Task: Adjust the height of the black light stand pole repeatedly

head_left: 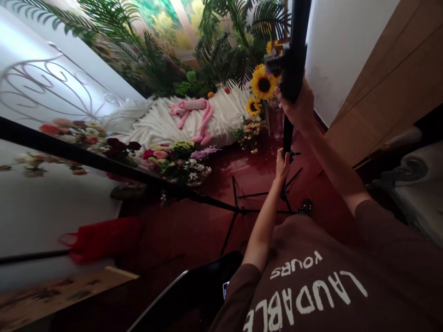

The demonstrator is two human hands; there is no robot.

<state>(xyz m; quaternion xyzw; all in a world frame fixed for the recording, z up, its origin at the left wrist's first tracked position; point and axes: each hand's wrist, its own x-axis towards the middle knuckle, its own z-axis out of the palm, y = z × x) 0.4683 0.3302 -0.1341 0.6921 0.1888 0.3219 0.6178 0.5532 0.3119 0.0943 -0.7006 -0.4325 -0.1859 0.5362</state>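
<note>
A black light stand (288, 134) rises upright in front of me, with thin legs spread over the red floor. My right hand (300, 109) is closed around its upper part, just below a thick black clamp joint (293, 69). Lower down, my left hand (283, 165) wraps the pole beside a small black knob (294, 154). Some of my fingers are hidden behind the pole. Sunflowers (263, 84) stand just left of my right hand.
A second black pole (114, 163) slants across the left side. Behind lie a white furry cover (152, 121), a pink plush toy (195, 105) and bunches of flowers (180, 161). A red bag (100, 237) is at lower left, a brown board (377, 83) at right.
</note>
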